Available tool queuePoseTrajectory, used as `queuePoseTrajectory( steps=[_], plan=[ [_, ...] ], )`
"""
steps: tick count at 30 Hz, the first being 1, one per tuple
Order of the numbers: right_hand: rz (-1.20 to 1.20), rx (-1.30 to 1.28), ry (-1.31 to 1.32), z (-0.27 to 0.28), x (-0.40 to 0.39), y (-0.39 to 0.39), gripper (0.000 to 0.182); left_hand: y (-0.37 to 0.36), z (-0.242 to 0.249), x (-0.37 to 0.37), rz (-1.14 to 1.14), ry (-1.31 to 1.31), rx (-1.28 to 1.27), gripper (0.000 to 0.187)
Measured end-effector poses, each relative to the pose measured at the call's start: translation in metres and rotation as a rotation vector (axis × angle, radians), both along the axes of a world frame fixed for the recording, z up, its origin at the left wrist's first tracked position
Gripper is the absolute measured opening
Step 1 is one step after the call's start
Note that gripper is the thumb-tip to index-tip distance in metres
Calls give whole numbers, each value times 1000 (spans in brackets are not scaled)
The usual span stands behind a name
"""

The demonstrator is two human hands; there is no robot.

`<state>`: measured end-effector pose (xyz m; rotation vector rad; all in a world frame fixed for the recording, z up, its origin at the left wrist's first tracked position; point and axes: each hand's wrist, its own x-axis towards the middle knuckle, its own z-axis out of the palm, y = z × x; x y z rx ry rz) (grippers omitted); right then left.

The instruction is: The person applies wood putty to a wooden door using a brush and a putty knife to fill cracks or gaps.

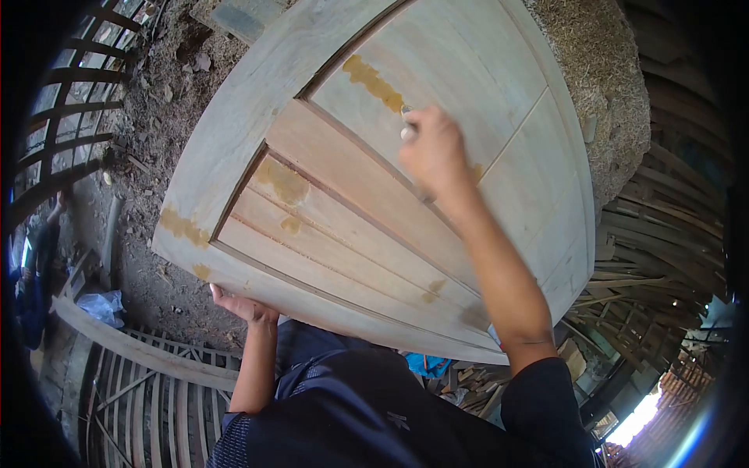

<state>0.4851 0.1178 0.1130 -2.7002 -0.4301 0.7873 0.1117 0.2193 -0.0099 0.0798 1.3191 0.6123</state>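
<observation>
A large pale wooden door [351,168] with recessed panels lies in front of me. Brownish-yellow filler patches [370,80] mark its surface, including a long streak on the upper panel. My right hand [437,152], slightly blurred, is closed around a small handled tool [406,111] with a shiny tip, at the lower end of that streak. The exact kind of tool is hard to make out. My left hand [246,306] grips the door's near edge at the lower left, its fingers partly hidden beneath it.
Wood shavings [601,78] are heaped behind the door at the right. Stacked wooden strips [663,242] fill the far right. A slatted wooden frame [156,405] and a plastic bag [101,306] are at the lower left. Another person [35,281] is partly visible at the left edge.
</observation>
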Motion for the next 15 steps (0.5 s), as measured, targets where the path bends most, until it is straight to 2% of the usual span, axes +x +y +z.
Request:
queuePoseTrajectory(
  steps=[2, 5, 6, 8, 9, 11, 12, 15],
  plan=[
    [283, -99, -146, -21, -33, -8, 23, 1, 8, 13, 15, 32, 19, 76],
    [180, -111, 17, 16, -11, 1, 24, 2, 8, 14, 12, 89, 31, 78],
    [185, -111, 11, 1, -8, 1, 24, 1, 7, 17, 18, 84, 31, 78],
    [112, 94, -305, -39, -12, -5, 25, 1, 11, 15, -11, 96, 10, 80],
    [105, 107, -308, -33, -18, -5, 25, 0, 8, 12, -14, 93, 25, 80],
    [237, -44, -50, -6, -34, -7, 26, -3, -9, -1, -26, 41, 77, 81],
    [227, -138, 179, 22, -31, -7, 27, 0, -7, -6, -55, 35, 109, 81],
    [175, 221, 18, 36, -52, -68, 33, 1, -8, 4, -134, -6, 161, 81]
  ],
)
